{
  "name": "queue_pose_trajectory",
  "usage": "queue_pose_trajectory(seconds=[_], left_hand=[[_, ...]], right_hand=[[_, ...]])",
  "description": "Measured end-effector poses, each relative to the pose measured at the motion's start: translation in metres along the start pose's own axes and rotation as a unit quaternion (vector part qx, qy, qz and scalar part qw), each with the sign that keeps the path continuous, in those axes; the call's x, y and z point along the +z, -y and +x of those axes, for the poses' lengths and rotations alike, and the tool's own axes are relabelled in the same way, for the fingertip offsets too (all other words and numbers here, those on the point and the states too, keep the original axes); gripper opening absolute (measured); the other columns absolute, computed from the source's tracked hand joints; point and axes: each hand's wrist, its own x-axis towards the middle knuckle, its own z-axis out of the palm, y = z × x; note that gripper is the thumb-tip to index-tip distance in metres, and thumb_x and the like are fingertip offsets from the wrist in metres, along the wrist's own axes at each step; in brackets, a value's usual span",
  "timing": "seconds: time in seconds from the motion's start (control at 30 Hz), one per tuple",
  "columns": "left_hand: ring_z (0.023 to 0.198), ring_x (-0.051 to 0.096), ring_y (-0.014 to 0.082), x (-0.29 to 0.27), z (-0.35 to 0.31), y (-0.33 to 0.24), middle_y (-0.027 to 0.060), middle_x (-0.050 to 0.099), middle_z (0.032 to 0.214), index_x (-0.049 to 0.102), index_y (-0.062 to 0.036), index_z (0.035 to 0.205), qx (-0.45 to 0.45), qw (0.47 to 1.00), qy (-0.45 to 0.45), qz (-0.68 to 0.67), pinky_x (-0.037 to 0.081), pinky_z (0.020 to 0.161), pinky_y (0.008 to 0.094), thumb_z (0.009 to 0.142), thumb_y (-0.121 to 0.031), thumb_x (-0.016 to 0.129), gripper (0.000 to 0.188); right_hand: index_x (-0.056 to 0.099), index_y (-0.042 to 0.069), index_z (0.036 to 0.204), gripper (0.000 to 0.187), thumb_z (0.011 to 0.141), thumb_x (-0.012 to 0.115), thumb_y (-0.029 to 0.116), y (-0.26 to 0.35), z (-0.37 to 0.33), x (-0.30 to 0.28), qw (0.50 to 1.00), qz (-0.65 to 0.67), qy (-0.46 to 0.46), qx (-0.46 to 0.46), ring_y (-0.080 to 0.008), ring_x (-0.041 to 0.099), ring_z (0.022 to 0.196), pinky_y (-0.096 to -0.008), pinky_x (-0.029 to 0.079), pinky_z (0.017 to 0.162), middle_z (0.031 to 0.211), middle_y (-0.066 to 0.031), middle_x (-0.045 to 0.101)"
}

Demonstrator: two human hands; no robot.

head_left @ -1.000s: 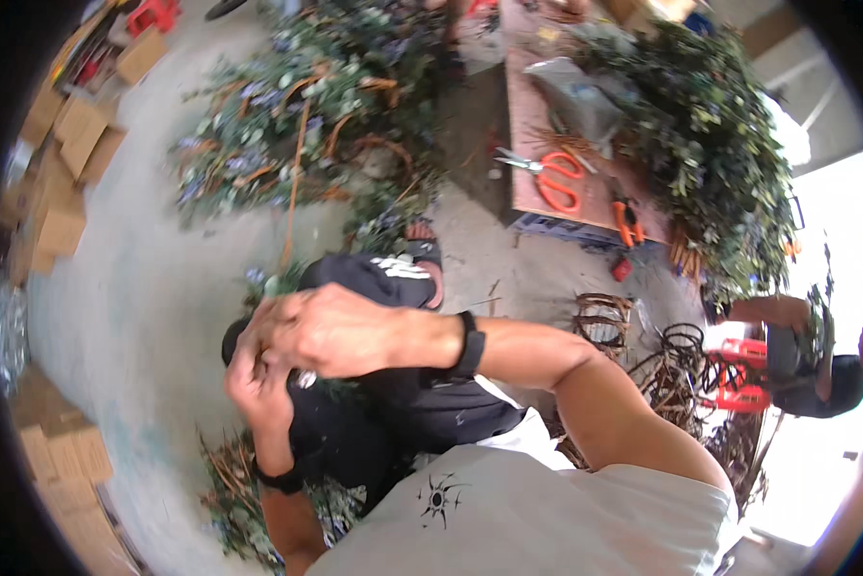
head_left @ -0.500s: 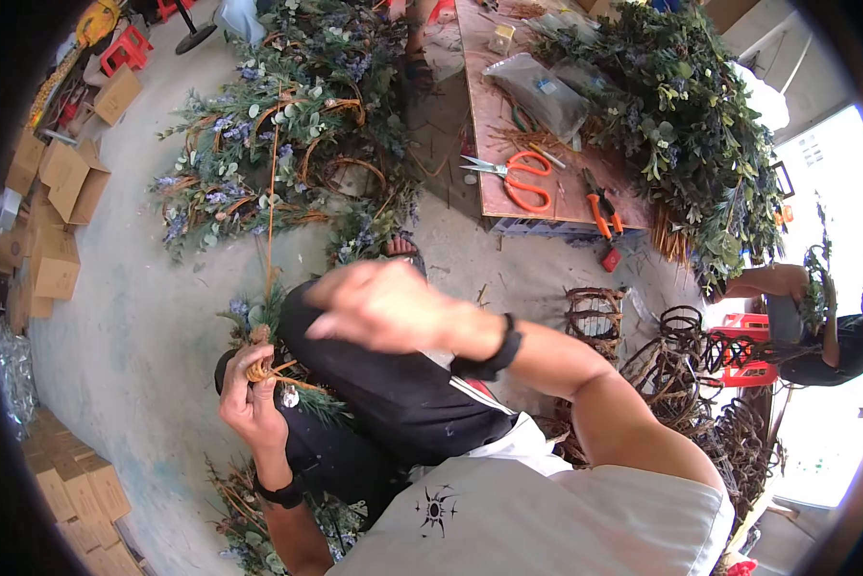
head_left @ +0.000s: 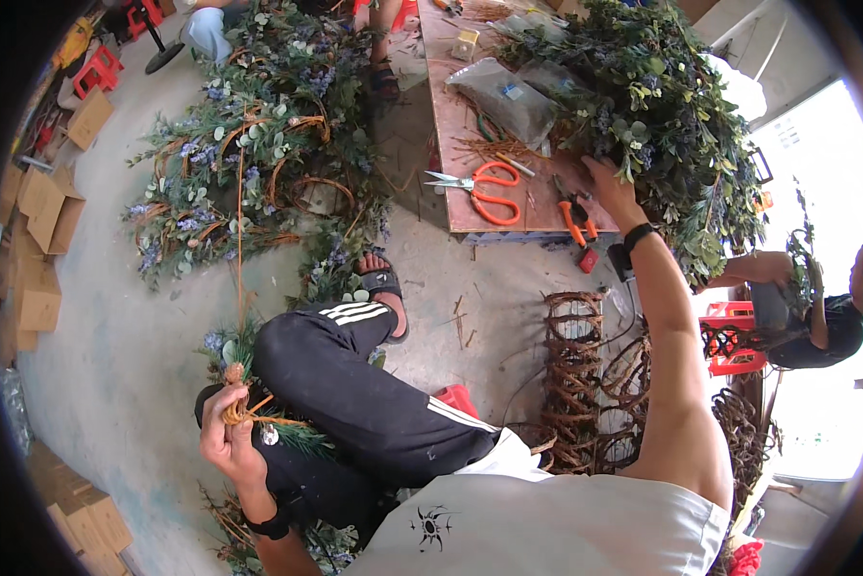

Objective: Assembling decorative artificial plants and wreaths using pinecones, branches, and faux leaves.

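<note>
Near my left knee, my left hand (head_left: 226, 440) is closed round a looped brown strand (head_left: 236, 411). A green needle sprig (head_left: 302, 440) and a small silvery ball (head_left: 270, 435) stick out beside the fingers. From there a long thin brown strand (head_left: 241, 216) runs taut up to the greenery on the floor. My right arm reaches over to the table, where my right hand (head_left: 612, 192) touches the edge of a big heap of leafy sprigs (head_left: 667, 125). Its fingers look stretched out, with the tips partly hidden by leaves.
Orange-handled scissors (head_left: 494, 195) and orange-handled pliers (head_left: 575, 219) lie on the wooden table (head_left: 455, 223). Finished-looking wreath greenery (head_left: 249, 134) covers the floor ahead. Twig frames (head_left: 573, 374) stand at right, near a seated person (head_left: 820, 331). Cardboard boxes (head_left: 37, 293) line the left.
My right hand has swung from above my knee out to the leafy heap on the table. My left hand keeps its hold on the looped strand. The view has shifted slightly.
</note>
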Motion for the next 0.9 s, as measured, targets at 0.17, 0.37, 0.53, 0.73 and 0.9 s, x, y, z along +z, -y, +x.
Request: queue_pose_trajectory(seconds=[0.17,0.37,0.53,0.73,0.9], left_hand=[[0.106,0.067,0.0269,0.002,-0.003,-0.004,0.0175,0.069,0.113,0.068,0.0082,0.111,-0.033,0.999,-0.017,0.000,0.054,0.093,0.0363,0.096,-0.032,0.073,0.044],[0.104,0.067,0.0261,0.000,-0.001,-0.005,0.0172,0.069,0.113,0.068,0.0084,0.112,0.000,1.000,-0.014,0.016,0.055,0.091,0.0350,0.096,-0.035,0.073,0.046],[0.103,0.067,0.0254,-0.001,-0.003,-0.008,0.0179,0.068,0.115,0.068,0.0098,0.114,-0.027,0.999,-0.006,0.016,0.055,0.091,0.0342,0.097,-0.034,0.072,0.047],[0.106,0.068,0.0262,-0.004,-0.003,-0.004,0.0190,0.068,0.117,0.067,0.0101,0.115,-0.008,1.000,0.001,-0.010,0.056,0.093,0.0353,0.097,-0.028,0.073,0.042],[0.108,0.067,0.0264,-0.003,-0.002,-0.004,0.0187,0.068,0.117,0.067,0.0097,0.115,-0.003,1.000,0.005,-0.024,0.056,0.094,0.0359,0.097,-0.023,0.072,0.038]], right_hand=[[0.068,0.015,0.111,0.025,0.088,0.060,0.010,0.002,0.019,0.000,0.986,-0.079,0.039,-0.141,-0.0332,0.070,0.101,-0.0444,0.058,0.080,0.107,-0.0087,0.067],[0.068,0.012,0.103,0.018,0.086,0.061,0.011,-0.010,0.030,-0.008,0.964,-0.126,0.138,-0.191,-0.0328,0.070,0.096,-0.0447,0.058,0.076,0.103,-0.0096,0.065],[0.067,0.007,0.110,0.026,0.084,0.066,0.007,0.000,0.005,-0.021,0.974,0.014,-0.003,-0.226,-0.0354,0.068,0.104,-0.0446,0.058,0.081,0.113,-0.0131,0.066],[0.062,0.005,0.110,0.028,0.084,0.072,0.000,0.076,-0.060,-0.067,0.933,0.240,-0.232,-0.134,-0.0351,0.067,0.107,-0.0403,0.055,0.091,0.124,-0.0140,0.067],[0.060,0.003,0.115,0.010,0.106,0.056,0.004,0.132,-0.077,-0.149,0.790,0.513,-0.335,0.002,-0.0149,0.061,0.103,-0.0312,0.049,0.093,0.116,-0.0081,0.067]])
